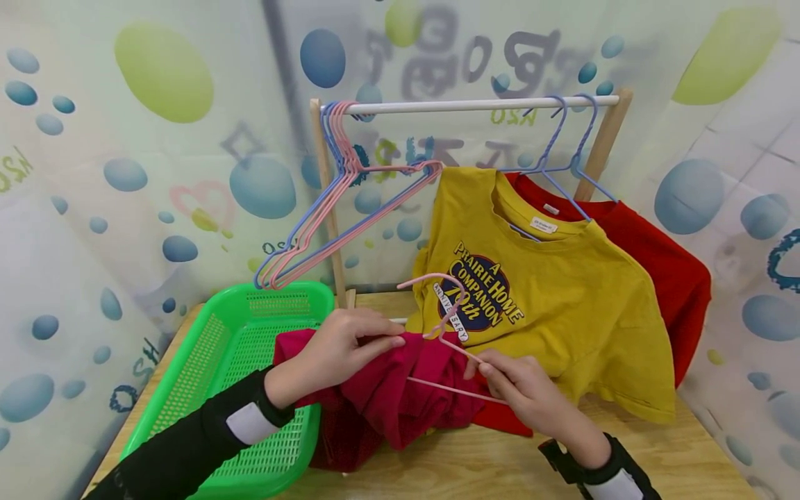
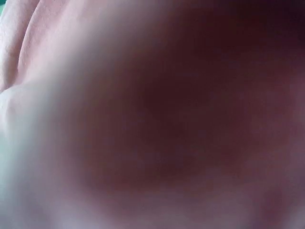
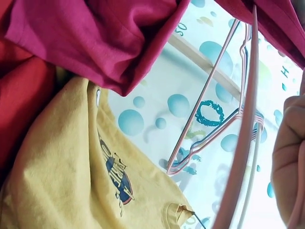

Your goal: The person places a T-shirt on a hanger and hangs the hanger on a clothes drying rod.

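Note:
My right hand (image 1: 525,392) grips a pink hanger (image 1: 451,316) by one sloping arm, its hook pointing up and to the left. The hanger's other end goes into a bunched magenta garment (image 1: 387,396). At the garment's upper edge, my left hand (image 1: 340,354) pinches the cloth between thumb and fingers, close to the hanger's neck. In the right wrist view, the magenta garment (image 3: 95,43) hangs at the top and the pink hanger (image 3: 243,138) crosses in front. The left wrist view is mostly a dark blur, and the garment's shape is hidden by folds.
A rack with a white rail (image 1: 462,106) stands behind. Several pink and blue hangers (image 1: 306,236) hang at its left, a yellow T-shirt (image 1: 562,298) and a red garment (image 1: 675,285) at its right. A green basket (image 1: 303,295) stands left on the wooden table (image 1: 512,465).

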`<control>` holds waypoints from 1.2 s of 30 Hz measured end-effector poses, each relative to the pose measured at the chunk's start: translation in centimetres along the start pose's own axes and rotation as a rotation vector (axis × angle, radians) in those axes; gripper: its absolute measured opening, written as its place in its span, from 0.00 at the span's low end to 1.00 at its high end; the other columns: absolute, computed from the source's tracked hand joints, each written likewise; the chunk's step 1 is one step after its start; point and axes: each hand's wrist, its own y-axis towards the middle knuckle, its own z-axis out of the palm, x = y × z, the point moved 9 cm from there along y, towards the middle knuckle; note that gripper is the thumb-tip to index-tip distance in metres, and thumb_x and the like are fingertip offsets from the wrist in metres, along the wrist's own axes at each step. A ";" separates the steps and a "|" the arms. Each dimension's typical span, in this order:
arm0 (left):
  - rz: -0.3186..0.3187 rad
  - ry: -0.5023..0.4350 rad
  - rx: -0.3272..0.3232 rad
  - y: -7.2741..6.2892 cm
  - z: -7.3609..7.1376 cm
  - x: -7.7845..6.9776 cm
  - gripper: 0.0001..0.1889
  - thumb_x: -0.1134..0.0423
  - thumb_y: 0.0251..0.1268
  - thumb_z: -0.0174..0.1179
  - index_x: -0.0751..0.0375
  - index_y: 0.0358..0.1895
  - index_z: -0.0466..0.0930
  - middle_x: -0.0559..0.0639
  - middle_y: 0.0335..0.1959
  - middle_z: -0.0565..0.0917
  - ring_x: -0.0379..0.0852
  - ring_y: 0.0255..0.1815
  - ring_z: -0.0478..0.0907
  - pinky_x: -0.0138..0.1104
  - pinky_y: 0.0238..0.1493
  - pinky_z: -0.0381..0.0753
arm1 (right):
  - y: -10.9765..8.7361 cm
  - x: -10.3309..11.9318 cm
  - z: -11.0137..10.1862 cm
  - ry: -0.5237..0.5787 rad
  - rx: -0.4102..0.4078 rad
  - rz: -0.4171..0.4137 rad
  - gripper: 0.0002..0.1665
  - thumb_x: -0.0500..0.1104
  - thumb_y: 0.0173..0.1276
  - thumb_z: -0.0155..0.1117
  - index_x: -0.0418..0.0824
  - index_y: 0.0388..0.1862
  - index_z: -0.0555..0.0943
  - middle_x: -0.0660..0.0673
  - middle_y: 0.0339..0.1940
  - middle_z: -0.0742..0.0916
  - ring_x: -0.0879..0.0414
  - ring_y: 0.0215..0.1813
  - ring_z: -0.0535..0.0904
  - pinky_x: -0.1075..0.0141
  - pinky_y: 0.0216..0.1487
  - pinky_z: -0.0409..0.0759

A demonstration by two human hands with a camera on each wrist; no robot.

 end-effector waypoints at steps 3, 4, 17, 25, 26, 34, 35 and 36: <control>-0.001 0.010 -0.001 0.0 0.0 -0.1 0.08 0.67 0.64 0.69 0.60 0.45 0.91 0.49 0.37 0.91 0.41 0.40 0.88 0.30 0.43 0.84 | 0.1 0.0 0.2 -0.003 -0.001 0.016 0.18 0.24 0.76 0.48 0.46 0.43 0.79 0.52 0.12 0.68 0.76 0.19 0.61 0.77 0.19 0.63; 0.003 0.015 -0.002 -0.1 0.0 -0.1 0.08 0.67 0.64 0.69 0.60 0.45 0.91 0.49 0.37 0.91 0.41 0.40 0.88 0.30 0.42 0.84 | 0.1 0.0 0.3 -0.005 -0.006 0.021 0.18 0.25 0.76 0.48 0.46 0.43 0.79 0.53 0.12 0.69 0.76 0.19 0.61 0.77 0.19 0.63; 0.014 0.079 -0.159 0.2 -3.9 -0.4 0.08 0.71 0.62 0.69 0.58 0.42 0.90 0.47 0.30 0.88 0.36 0.28 0.77 0.27 0.30 0.73 | -1.7 0.8 -4.5 -0.137 -0.689 -0.170 0.11 0.39 0.62 0.76 0.31 0.31 0.85 0.44 0.33 0.85 0.63 0.45 0.78 0.77 0.53 0.72; -0.033 0.098 -0.242 -0.1 -6.2 0.0 0.09 0.74 0.60 0.69 0.60 0.42 0.90 0.49 0.33 0.89 0.39 0.33 0.82 0.25 0.33 0.76 | -3.5 4.2 -2.8 -0.161 -0.892 -0.603 0.24 0.40 0.70 0.66 0.29 0.14 0.78 0.43 0.14 0.79 0.51 0.28 0.70 0.66 0.46 0.66; -0.035 0.103 -0.252 -0.2 -6.5 0.0 0.09 0.74 0.60 0.69 0.60 0.42 0.90 0.49 0.33 0.89 0.38 0.32 0.81 0.24 0.32 0.75 | -3.6 4.6 -2.2 -0.202 -0.864 -0.656 0.25 0.40 0.70 0.65 0.31 0.12 0.79 0.44 0.13 0.79 0.51 0.26 0.70 0.64 0.44 0.66; -0.044 0.087 -0.378 -0.8 -8.8 -0.2 0.12 0.78 0.59 0.67 0.64 0.44 0.90 0.54 0.34 0.89 0.35 0.28 0.76 0.24 0.31 0.71 | 0.1 0.1 3.1 -0.289 -0.341 -0.374 0.08 0.43 0.68 0.69 0.39 0.39 0.85 0.48 0.37 0.88 0.52 0.44 0.79 0.62 0.53 0.72; -0.042 0.084 -0.391 -0.9 -9.0 -0.4 0.13 0.79 0.58 0.67 0.64 0.45 0.89 0.53 0.34 0.89 0.34 0.27 0.74 0.25 0.30 0.70 | 0.5 -1.1 3.7 -0.293 -0.258 -0.285 0.11 0.43 0.66 0.71 0.41 0.46 0.84 0.48 0.44 0.87 0.53 0.50 0.78 0.62 0.58 0.70; -0.041 0.083 -0.403 -0.9 -9.2 -0.5 0.13 0.80 0.58 0.67 0.64 0.44 0.89 0.54 0.34 0.89 0.33 0.27 0.73 0.25 0.29 0.69 | 0.8 -2.2 4.2 -0.305 -0.185 -0.212 0.17 0.43 0.64 0.72 0.43 0.51 0.82 0.48 0.50 0.86 0.53 0.55 0.77 0.62 0.62 0.68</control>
